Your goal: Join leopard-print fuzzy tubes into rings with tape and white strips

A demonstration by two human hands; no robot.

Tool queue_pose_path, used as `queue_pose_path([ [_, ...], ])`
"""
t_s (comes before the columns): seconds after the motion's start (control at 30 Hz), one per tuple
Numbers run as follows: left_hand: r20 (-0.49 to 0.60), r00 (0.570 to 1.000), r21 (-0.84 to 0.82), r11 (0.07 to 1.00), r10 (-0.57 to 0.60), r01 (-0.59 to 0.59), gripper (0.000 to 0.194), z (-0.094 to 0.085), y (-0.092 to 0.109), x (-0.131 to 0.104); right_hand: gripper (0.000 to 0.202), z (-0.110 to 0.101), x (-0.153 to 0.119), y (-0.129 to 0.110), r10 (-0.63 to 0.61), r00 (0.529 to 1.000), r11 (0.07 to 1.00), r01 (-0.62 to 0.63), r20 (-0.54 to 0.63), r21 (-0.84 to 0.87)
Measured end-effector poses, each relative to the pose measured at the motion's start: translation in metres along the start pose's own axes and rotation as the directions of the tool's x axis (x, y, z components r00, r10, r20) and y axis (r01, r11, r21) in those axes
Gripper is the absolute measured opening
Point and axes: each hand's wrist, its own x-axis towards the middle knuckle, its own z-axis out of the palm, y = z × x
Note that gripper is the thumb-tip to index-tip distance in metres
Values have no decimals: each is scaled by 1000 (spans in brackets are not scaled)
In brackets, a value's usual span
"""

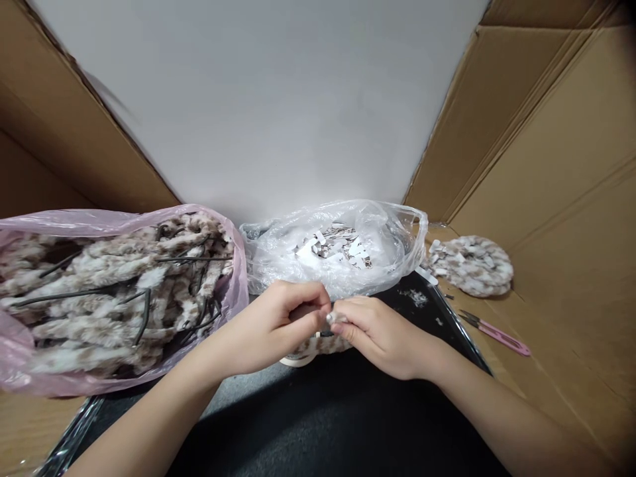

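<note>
Close together at the centre, my left hand (278, 324) and my right hand (385, 334) meet with thumbs and fingertips pinched. Between them shows the end of a small whitish furry strip (338, 318); both hands are closed on it, and most of it is hidden by the fingers. Just below lies a brown-and-white furry piece (328, 344), partly covered by my hands. A cream rounded edge (298, 362) sticks out at its left; what it belongs to I cannot make out.
A pink plastic bag (239, 265) of furry strips and dark cords lies left. Behind my hands is a clear bag (278, 258) with small white pieces. At right are a round furry bundle (477, 265) and pink-handled snips (501, 336). Cardboard walls (561, 165) flank the black surface (318, 424).
</note>
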Motion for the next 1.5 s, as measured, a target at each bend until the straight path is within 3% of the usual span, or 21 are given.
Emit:
queue_pose_path([
  [0.37, 196, 980, -247, 966, -30, 79, 16, 0, -6, 4, 30, -5, -4, -5, -15, 988, 1000, 13, 153, 12],
  [0.67, 182, 983, -355, 932, -8, 73, 13, 5, -2, 6, 28, -10, -5, -8, -29, 986, 996, 15, 161, 87],
  [1.1, 197, 980, -316, 945, -22, 84, 16, 7, -4, 6, 31, -9, -6, -8, 9, 982, 999, -17, 189, 41],
  [1.3, 213, 977, -412, 906, -6, 95, 11, 6, -5, 8, 32, -10, -6, -12, -20, 987, 1000, 17, 158, 15],
  [1.4, 252, 968, -468, 877, 15, 109, 11, 5, -7, 9, 33, -10, -7, -13, -40, 988, 997, 28, 148, 76],
  [1.5, 295, 955, -502, 857, 45, 114, 12, 5, -10, 11, 36, -9, -9, -11, -40, 988, 969, 2, 149, 247],
])
